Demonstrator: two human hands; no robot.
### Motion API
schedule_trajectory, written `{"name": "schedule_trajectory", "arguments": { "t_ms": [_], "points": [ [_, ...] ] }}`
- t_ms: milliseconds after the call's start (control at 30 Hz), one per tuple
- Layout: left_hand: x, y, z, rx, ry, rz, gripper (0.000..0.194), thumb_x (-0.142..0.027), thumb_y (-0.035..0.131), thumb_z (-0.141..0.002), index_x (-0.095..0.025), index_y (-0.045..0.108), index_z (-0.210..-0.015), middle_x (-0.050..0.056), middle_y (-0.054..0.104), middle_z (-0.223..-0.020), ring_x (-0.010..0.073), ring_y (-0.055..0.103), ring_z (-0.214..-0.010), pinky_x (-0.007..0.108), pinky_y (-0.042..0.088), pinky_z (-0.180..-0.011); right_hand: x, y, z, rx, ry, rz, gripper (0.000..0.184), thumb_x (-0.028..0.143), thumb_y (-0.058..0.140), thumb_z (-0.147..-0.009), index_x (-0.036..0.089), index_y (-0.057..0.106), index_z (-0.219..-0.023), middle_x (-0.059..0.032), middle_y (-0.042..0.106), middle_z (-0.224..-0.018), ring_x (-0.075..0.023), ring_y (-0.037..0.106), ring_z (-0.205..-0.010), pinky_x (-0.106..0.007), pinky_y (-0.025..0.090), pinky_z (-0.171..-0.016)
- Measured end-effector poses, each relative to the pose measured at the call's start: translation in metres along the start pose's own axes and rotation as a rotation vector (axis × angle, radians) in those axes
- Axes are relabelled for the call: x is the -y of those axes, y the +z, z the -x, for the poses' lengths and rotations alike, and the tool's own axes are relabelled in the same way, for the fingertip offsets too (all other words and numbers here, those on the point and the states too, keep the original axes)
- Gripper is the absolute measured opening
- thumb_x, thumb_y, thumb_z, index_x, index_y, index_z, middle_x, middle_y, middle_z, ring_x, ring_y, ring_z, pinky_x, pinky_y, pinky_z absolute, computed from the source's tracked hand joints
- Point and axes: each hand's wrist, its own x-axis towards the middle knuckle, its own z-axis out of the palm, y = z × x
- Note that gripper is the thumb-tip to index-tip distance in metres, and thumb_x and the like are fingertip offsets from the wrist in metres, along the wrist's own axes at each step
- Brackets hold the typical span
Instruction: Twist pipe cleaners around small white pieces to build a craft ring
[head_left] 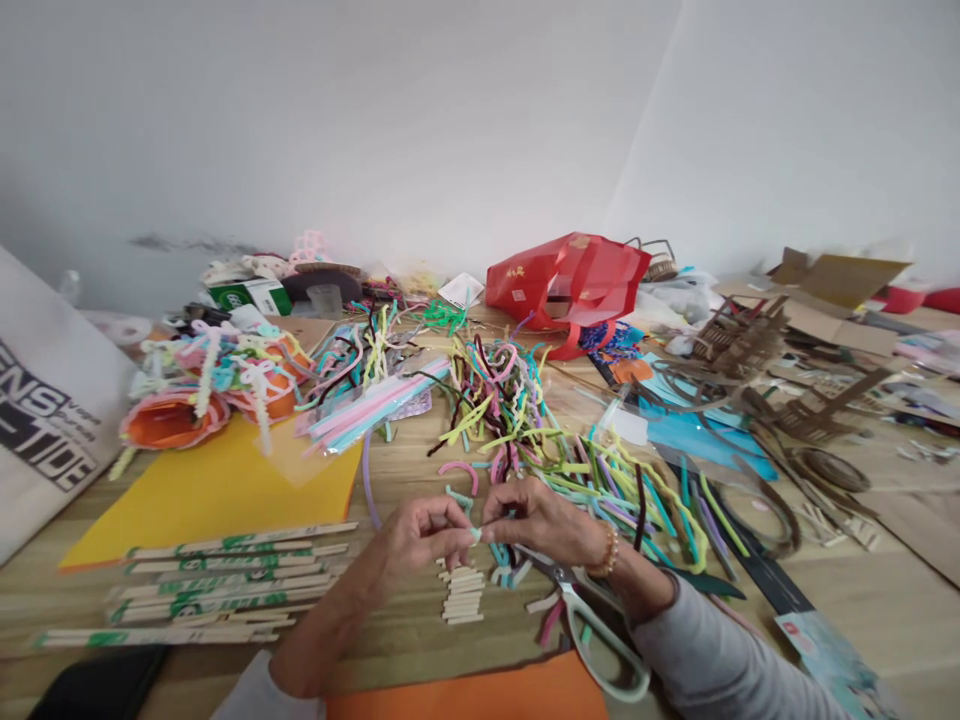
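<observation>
The left hand (424, 535) and right hand (540, 522) were pressed close together, pinching a short teal pipe-cleaner stem (459, 499) between their fingertips, its long axis tilted from eleven toward five o'clock; a stack of small cream-coloured cut pieces (463, 595) lay at six o'clock.

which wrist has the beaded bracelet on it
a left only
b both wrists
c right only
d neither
C: the peach-coloured beaded bracelet sits only on the wrist of the right hand, just above the white-handled scissors.
</observation>
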Motion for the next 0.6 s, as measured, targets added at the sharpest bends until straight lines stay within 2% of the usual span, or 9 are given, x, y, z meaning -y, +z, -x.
{"name": "schedule_trajectory", "arguments": {
  "t_ms": [200,333,433,533,600],
  "points": [
    [-0.009,0.011,0.004,-0.063,0.048,-0.386,0.016,-0.027,0.059,-0.075,-0.015,0.064,-0.066,-0.001,0.060,-0.057,0.0119,0.053,-0.055,0.021,0.039,-0.054,0.004,-0.001,0.003,-0.009,0.003,0.190,0.012,0.025,0.061,-0.079,0.014,0.065,-0.075,0.0033,0.056,-0.062,-0.0084,0.046,-0.056,-0.019,0.034,-0.053],
    [-0.008,0.014,0.005,-0.154,0.128,-0.644,0.018,-0.026,0.054,-0.079,-0.019,0.066,-0.068,-0.001,0.061,-0.056,0.0134,0.053,-0.054,0.021,0.037,-0.054,0.008,0.005,0.005,-0.101,0.002,0.315,0.011,0.022,0.057,-0.081,0.016,0.064,-0.077,0.0015,0.060,-0.067,-0.0098,0.048,-0.057,-0.020,0.034,-0.054],
    [-0.004,0.014,0.004,-0.217,0.126,-0.692,0.018,-0.027,0.051,-0.081,-0.020,0.067,-0.076,-0.001,0.063,-0.058,0.0147,0.057,-0.056,0.021,0.039,-0.055,0.013,0.009,0.006,-0.199,-0.035,0.381,0.011,0.020,0.054,-0.083,0.016,0.061,-0.075,0.0010,0.060,-0.069,-0.0111,0.049,-0.061,-0.021,0.036,-0.058],
    [0.001,0.013,0.004,-0.281,0.139,-0.691,0.024,-0.030,0.047,-0.084,-0.019,0.066,-0.092,0.000,0.066,-0.062,0.0154,0.060,-0.058,0.022,0.042,-0.059,0.015,0.012,0.007,-0.244,-0.069,0.398,0.014,0.019,0.050,-0.085,0.017,0.058,-0.074,0.0013,0.059,-0.069,-0.0113,0.049,-0.063,-0.021,0.035,-0.059],
    [0.002,0.013,0.003,-0.318,0.165,-0.703,0.027,-0.032,0.043,-0.086,-0.019,0.066,-0.094,0.000,0.065,-0.063,0.0150,0.060,-0.058,0.022,0.042,-0.060,0.015,0.014,0.006,-0.266,-0.080,0.390,0.015,0.019,0.049,-0.086,0.017,0.058,-0.075,0.0011,0.059,-0.070,-0.0115,0.050,-0.064,-0.021,0.035,-0.059]
  ]
}}
